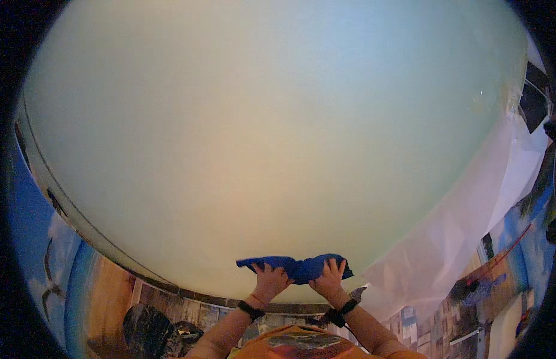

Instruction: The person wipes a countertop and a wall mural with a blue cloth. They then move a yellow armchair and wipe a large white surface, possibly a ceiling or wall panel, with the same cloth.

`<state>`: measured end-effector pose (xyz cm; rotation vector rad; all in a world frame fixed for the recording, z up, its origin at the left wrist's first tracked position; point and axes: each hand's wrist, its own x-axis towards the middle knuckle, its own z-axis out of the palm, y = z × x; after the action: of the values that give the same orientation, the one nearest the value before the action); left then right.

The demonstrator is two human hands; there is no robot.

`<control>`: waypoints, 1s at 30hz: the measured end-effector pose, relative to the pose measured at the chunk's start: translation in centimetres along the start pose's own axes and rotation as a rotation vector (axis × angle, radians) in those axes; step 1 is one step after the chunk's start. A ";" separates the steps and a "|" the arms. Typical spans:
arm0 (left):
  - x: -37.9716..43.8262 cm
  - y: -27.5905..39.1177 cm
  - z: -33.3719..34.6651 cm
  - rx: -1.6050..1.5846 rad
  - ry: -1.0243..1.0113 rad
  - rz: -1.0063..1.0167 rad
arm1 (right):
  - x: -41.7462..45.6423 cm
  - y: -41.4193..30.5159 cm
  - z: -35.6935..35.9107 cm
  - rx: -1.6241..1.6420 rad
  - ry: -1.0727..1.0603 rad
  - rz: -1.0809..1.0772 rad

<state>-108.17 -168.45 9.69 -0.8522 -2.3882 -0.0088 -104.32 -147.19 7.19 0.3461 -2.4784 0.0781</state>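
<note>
A blue cloth [300, 272] lies bunched across the near part of a broad, smooth, pale surface [269, 148]. My left hand [271, 280] grips the cloth's left half, fingers spread over it. On the right half, my right hand [328, 279] holds it in the same way. The two hands are a short distance apart, and the cloth looks pinched between them. Both wrists wear dark bands. My palms and what lies under the cloth are hidden.
Thin translucent sheeting [430, 251] hangs along the right edge of the pale surface. A dark strip [206, 298] follows its near edge. Below left are a dark rounded object [148, 330] and a floor or covering patterned like wood [428, 330]. Blue scenic imagery [35, 233] shows at the left.
</note>
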 end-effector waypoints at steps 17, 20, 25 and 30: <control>20.0 -4.7 -23.3 -0.030 0.761 -0.260 | 24.9 -3.2 -25.1 -0.121 0.690 0.064; 15.6 -3.6 -17.3 -0.025 0.705 -0.205 | 20.5 -3.5 -19.6 -0.099 0.618 0.036; 13.1 -0.7 -11.7 -0.010 0.520 -0.065 | 15.0 -0.1 -14.6 -0.175 0.487 0.079; 19.6 -2.8 -21.0 -0.087 0.698 0.033 | 21.1 0.7 -22.3 -0.173 0.771 0.099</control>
<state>-110.63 -163.53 38.00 -0.7667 -1.7255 -0.3429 -107.76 -148.22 37.64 0.0861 -1.7204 0.0285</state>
